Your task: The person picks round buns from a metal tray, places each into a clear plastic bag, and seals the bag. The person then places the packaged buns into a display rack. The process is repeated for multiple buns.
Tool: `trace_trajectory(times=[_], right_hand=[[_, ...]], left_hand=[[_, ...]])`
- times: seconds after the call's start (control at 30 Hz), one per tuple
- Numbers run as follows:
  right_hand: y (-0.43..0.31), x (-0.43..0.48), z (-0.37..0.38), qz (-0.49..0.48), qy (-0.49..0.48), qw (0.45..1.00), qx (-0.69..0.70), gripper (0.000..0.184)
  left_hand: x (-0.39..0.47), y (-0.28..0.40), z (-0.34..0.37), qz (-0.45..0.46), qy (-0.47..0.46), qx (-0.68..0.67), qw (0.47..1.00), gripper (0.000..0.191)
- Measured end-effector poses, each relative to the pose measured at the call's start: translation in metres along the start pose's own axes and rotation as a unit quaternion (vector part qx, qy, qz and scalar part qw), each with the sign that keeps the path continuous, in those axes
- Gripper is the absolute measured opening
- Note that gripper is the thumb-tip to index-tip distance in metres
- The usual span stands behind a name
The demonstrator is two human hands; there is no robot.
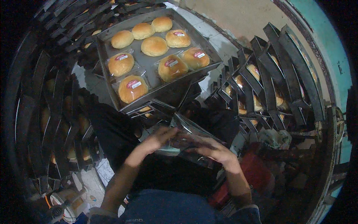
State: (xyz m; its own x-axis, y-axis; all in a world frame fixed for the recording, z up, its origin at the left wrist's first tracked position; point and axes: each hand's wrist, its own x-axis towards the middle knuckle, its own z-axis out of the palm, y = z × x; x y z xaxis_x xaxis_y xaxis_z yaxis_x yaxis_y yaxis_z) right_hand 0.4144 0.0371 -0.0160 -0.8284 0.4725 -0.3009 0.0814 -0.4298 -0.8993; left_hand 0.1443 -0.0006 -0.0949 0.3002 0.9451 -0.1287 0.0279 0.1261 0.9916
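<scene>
My left hand (160, 138) and my right hand (216, 151) are over my lap, blurred by motion. Beneath and between them lies clear plastic packaging (193, 127). The fingertips are at or over this plastic; whether they grip it is not clear. Just beyond stands a dark metal baking tray (151, 65) of round golden buns. Several are bare, such as the bun (154, 46) in the middle. Several others sit in clear bags with a red and white label, such as the bagged bun (133, 91) at the near left corner.
Stacked dark trays with buns rise at the right (268, 75) and the left (56, 120). More trays (81, 25) stand at the far left. A white bucket (63, 205) is at lower left. A red object (256, 166) is beside my right arm. A tan wall (237, 19) bounds the far side.
</scene>
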Motion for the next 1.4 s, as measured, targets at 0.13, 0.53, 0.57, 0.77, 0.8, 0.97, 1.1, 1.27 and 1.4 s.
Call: trace_trajectory(times=[0.13, 0.53, 0.57, 0.77, 0.8, 0.97, 1.1, 1.27, 1.4], right_hand=[[-0.03, -0.003, 0.018, -0.202, -0.047, 0.867, -0.454, 0.064], [-0.049, 0.03, 0.057, -0.172, 0.066, 0.899, -0.396, 0.063], [-0.051, 0.038, 0.063, -0.175, 0.06, 0.896, -0.403, 0.062], [-0.121, 0.053, 0.079, -0.221, -0.159, 0.847, -0.456, 0.036], [-0.139, 0.051, 0.075, -0.186, -0.152, 0.871, -0.427, 0.033], [-0.189, 0.136, 0.014, -0.192, 0.173, 0.848, -0.462, 0.03], [-0.173, 0.279, -0.058, -0.256, 0.231, 0.752, -0.562, 0.035], [-0.157, 0.373, -0.102, -0.139, 0.145, 0.716, -0.669, 0.036], [-0.177, 0.395, -0.094, -0.026, 0.122, 0.672, -0.73, 0.046]], left_hand=[[-0.007, 0.007, -0.015, -0.119, -0.077, -0.253, 0.957, 0.037], [0.001, 0.072, -0.001, 0.292, 0.069, -0.113, 0.947, 0.054], [0.004, 0.07, 0.002, 0.282, 0.132, -0.169, 0.935, 0.047], [-0.005, 0.079, -0.02, 0.249, 0.317, -0.373, 0.836, 0.027], [-0.008, 0.086, -0.03, 0.263, 0.339, -0.393, 0.814, 0.029], [0.01, 0.112, -0.11, 0.207, 0.449, -0.455, 0.741, 0.025], [0.045, 0.111, -0.153, 0.256, 0.304, -0.518, 0.757, 0.026], [0.062, 0.088, -0.162, 0.216, 0.279, -0.647, 0.676, 0.035], [0.055, 0.08, -0.164, 0.227, 0.136, -0.649, 0.713, 0.036]])
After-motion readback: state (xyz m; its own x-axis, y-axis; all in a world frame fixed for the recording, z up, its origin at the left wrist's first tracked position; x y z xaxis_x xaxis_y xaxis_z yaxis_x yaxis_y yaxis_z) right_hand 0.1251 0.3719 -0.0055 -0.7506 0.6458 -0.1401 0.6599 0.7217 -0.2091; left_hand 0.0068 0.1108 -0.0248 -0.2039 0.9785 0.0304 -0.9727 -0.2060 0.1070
